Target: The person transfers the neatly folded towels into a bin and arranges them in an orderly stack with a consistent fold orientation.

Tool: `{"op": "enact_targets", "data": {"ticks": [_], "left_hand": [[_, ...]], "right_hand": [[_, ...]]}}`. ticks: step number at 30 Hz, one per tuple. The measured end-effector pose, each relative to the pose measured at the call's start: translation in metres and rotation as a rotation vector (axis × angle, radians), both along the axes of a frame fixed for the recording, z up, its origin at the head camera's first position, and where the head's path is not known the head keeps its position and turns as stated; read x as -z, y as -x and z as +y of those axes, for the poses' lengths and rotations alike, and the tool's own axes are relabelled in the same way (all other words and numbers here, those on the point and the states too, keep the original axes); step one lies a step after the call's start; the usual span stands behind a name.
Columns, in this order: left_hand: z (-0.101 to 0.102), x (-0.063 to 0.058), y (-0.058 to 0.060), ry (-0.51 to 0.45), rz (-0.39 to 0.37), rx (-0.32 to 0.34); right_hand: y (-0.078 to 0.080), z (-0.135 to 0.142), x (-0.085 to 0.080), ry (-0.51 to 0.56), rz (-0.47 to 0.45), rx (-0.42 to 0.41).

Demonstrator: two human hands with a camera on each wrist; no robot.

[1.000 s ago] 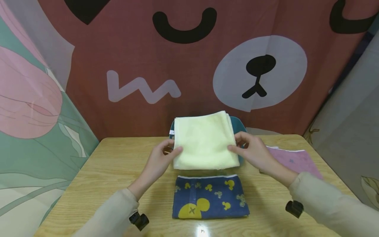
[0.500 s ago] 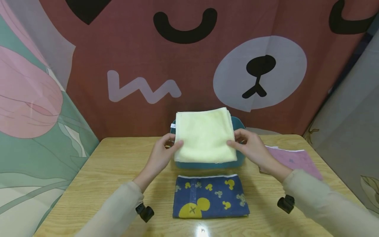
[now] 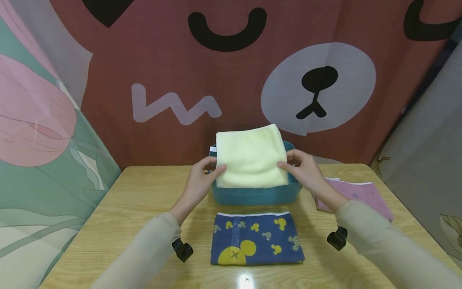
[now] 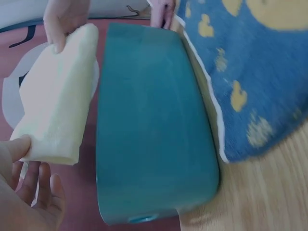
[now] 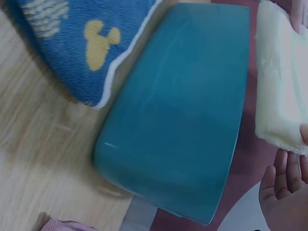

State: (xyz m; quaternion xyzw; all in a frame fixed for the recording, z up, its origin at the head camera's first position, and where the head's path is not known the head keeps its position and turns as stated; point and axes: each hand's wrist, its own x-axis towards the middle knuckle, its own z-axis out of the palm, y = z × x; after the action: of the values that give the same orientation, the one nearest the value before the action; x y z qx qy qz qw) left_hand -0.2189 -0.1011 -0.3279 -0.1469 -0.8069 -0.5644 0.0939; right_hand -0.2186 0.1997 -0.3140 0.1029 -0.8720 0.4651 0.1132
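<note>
A folded pale yellow towel (image 3: 250, 158) is held up between both hands, over the teal plastic bin (image 3: 256, 196). My left hand (image 3: 200, 176) pinches its left edge, thumb in front and fingers behind. On the opposite edge my right hand (image 3: 304, 168) pinches it the same way. A small white label (image 3: 213, 149) sticks out at the towel's left side. Both wrist views show the towel (image 4: 60, 96) above the bin's rim, apart from the bin's outer wall (image 5: 178, 110). The towel hides most of the bin's opening in the head view.
A folded blue towel (image 3: 258, 241) with yellow mouse-head shapes lies on the wooden table (image 3: 144, 200) in front of the bin. To the right lies a folded pink towel (image 3: 361, 196), partly behind the right forearm. A printed brown curtain (image 3: 173, 60) hangs behind the table.
Both hands have raised the yellow towel and moved it farther back, so more of the bin's front wall shows. The blue and pink towels have stayed in place.
</note>
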Motion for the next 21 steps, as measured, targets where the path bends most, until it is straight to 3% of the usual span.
{"op": "enact_targets", "data": {"ticks": [8,13,21], "left_hand": [[0.011,-0.003,0.009,-0.052,0.003,0.005],[0.019,-0.003,0.016,-0.109,-0.032,-0.014],[0.024,-0.002,0.024,-0.102,-0.061,-0.049]], "right_hand": [[0.011,0.002,-0.001,0.025,-0.003,0.053],[0.017,0.001,0.005,0.040,0.035,0.072],[0.024,-0.002,0.013,0.086,0.069,0.112]]}}
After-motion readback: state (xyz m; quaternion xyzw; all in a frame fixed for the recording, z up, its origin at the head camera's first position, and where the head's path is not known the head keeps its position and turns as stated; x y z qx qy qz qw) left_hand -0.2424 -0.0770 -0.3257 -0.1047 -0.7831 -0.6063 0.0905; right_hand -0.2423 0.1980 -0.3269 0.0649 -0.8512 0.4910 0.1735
